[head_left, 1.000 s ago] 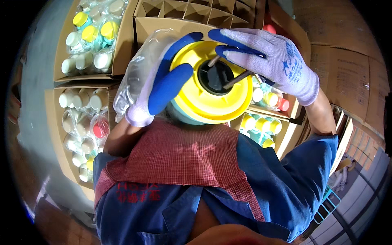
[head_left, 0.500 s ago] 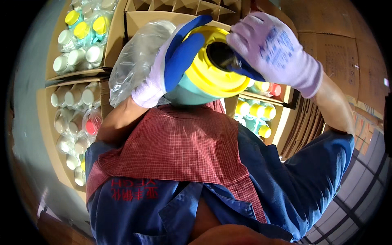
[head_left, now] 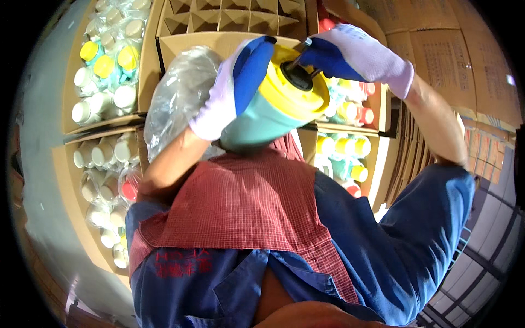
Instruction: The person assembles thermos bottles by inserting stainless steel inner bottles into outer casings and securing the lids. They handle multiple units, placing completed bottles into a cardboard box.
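A teal jug with a wide yellow top leans in front of my chest, its top tilted toward the right. My left hand, in a white and blue coated glove, is wrapped round its left side by the rim. Set in the yellow top is a round black stopper. Over it, my gloved right hand has its fingers curled in a pinch on thin dark strips that rise from the stopper. The strips' exact shape is partly hidden. A clear plastic bag bulges beside my left wrist.
Cartons of bottles with white, yellow and red caps stand at left and right. Ahead is a carton with cardboard dividers. Stacked brown cartons rise at the far right, with flattened cardboard beside them.
My right hand has shifted from covering the stopper to its upper right side, its fingers now pinching the dark strips. The jug has turned slightly, and my left hand stays on it.
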The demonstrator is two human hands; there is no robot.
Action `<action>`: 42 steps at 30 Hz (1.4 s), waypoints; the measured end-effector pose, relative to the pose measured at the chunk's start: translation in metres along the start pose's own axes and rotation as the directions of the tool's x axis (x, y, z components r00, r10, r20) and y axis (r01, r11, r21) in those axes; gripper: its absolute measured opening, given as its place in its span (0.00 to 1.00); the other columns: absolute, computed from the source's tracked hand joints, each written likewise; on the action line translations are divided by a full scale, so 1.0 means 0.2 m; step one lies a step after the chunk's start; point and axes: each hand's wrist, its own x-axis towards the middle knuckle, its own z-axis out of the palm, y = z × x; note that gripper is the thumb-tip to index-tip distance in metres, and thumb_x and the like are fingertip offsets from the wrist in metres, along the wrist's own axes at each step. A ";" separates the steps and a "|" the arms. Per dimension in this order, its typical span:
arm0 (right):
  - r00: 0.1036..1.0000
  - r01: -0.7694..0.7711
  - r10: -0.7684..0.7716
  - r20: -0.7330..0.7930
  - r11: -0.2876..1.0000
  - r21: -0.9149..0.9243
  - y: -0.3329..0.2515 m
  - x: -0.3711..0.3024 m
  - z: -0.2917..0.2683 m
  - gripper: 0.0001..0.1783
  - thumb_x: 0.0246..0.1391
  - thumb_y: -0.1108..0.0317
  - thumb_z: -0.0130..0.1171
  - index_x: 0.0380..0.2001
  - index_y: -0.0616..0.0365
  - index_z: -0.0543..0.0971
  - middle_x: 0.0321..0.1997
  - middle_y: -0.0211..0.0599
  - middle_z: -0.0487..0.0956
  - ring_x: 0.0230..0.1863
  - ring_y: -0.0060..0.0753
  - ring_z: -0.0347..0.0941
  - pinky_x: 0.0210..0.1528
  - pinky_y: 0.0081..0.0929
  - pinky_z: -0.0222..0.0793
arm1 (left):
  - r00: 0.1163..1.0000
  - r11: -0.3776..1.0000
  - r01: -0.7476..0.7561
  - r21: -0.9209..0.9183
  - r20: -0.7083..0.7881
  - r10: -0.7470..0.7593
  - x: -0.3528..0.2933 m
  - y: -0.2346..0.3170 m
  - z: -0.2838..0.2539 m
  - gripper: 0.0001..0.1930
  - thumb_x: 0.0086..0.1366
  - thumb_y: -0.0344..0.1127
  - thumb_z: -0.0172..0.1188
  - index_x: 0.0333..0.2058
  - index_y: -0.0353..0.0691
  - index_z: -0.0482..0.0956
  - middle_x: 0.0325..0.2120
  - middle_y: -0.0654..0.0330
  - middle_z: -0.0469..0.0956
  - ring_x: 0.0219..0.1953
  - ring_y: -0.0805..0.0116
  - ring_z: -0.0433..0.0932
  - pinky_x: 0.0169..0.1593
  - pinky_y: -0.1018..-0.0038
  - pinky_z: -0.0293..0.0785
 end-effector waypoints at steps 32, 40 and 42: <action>0.975 0.224 -0.030 -0.222 0.152 0.963 0.27 0.49 0.44 0.35 0.68 0.49 0.30 0.45 0.72 0.76 0.49 0.49 0.78 0.51 0.40 0.75 0.59 0.35 0.65 | 0.990 0.949 -0.130 0.288 -0.009 0.138 0.82 0.29 -0.91 0.14 0.67 0.37 0.50 0.48 0.39 0.74 0.42 0.58 0.75 0.45 0.65 0.74 0.51 0.70 0.69; 0.879 0.119 0.422 -0.223 0.258 0.959 0.02 0.56 0.29 0.20 0.58 0.65 0.54 0.52 0.63 0.72 0.51 0.45 0.76 0.50 0.38 0.74 0.54 0.28 0.68 | 0.746 0.119 -0.609 0.784 0.617 -0.250 0.50 0.50 -0.23 0.20 0.61 0.31 0.54 0.53 0.48 0.72 0.51 0.53 0.73 0.54 0.55 0.72 0.60 0.62 0.64; 0.830 0.307 0.420 -0.367 0.203 0.930 0.03 0.54 0.39 0.11 0.55 0.71 0.54 0.39 0.65 0.78 0.42 0.41 0.78 0.45 0.36 0.76 0.50 0.26 0.71 | 0.861 0.264 -0.388 0.883 0.449 -0.237 0.41 0.42 -0.29 0.20 0.60 0.31 0.54 0.53 0.45 0.72 0.51 0.51 0.73 0.53 0.53 0.73 0.59 0.61 0.65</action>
